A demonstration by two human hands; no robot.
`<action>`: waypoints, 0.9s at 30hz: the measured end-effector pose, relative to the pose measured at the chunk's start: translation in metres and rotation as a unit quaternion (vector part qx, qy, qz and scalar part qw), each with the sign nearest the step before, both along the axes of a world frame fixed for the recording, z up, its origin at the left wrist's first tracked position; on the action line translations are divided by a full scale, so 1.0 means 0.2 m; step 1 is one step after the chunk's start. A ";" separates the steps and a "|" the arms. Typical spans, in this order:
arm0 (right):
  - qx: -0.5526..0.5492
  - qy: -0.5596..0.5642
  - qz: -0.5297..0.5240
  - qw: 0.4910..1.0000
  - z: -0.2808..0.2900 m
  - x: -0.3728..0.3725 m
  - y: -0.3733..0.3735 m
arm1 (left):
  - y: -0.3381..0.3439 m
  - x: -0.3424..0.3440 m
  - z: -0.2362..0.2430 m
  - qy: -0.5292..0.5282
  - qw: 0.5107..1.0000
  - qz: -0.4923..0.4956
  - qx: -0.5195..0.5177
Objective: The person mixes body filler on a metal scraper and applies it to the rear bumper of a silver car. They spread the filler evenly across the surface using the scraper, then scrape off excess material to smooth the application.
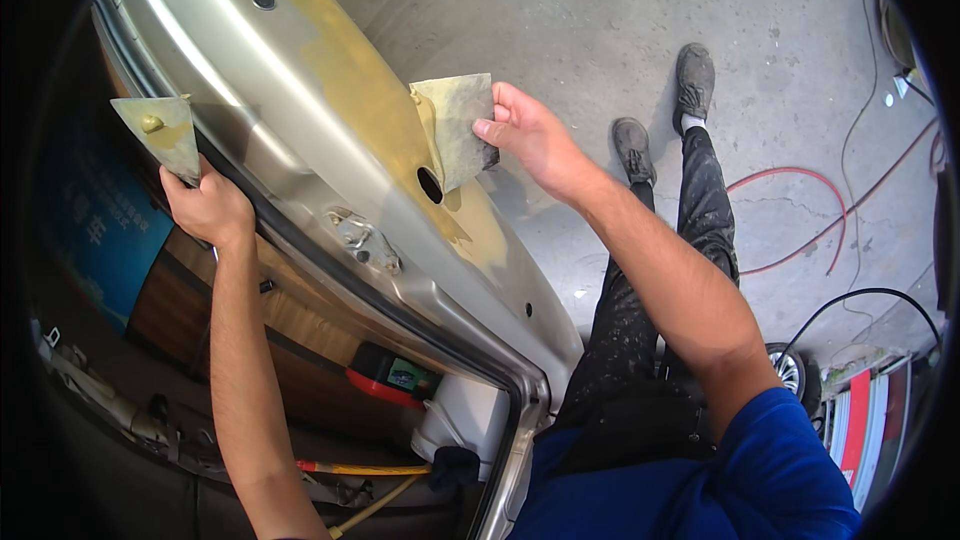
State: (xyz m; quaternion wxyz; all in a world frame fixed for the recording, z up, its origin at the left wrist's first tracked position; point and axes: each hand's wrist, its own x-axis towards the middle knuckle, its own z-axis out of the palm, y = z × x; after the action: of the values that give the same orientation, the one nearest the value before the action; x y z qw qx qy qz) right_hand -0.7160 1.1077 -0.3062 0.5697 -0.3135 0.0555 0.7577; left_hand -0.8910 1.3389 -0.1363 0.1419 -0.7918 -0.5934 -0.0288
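Observation:
My right hand (525, 135) grips a flat, square, pale-grey putty spreader (462, 130) between thumb and fingers. Yellow putty lines the spreader's left edge, which lies at the silver car body panel (260, 65). A long band of yellow filler (360, 85) covers the panel's outer side, running past a dark oval hole (430, 185) just below the spreader. My left hand (212, 205) is closed round the narrow end of a putty knife (178, 155), held up over the panel's inner edge. On its wide blade sits a lump of yellow putty (152, 124).
A metal latch (360, 240) sits on the panel's inner ledge, beside a black rubber seal. Inside the compartment are a red-and-black box (395, 375), a white container (485, 410) and a blue printed board (105, 220). A red hose (790, 171) crosses the concrete floor; a wheel (787, 370) stands at right.

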 end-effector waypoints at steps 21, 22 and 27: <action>-0.172 0.005 0.008 0.985 0.22 0.03 -0.05 | 0.00 -0.01 0.00 0.003 1.000 -0.003 0.000; -0.168 0.014 -0.002 0.986 0.21 0.05 -0.05 | 0.00 0.00 0.00 0.001 1.000 -0.001 -0.002; -0.124 -0.046 -0.035 0.991 0.08 0.18 -0.12 | 0.00 0.00 0.00 0.002 1.000 0.000 0.003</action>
State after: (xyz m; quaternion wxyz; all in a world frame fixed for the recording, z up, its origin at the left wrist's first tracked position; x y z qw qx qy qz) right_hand -0.6802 1.0845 -0.2898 0.5547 -0.4137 0.1335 0.7095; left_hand -0.8906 1.3379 -0.1360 0.1459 -0.7915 -0.5928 -0.0291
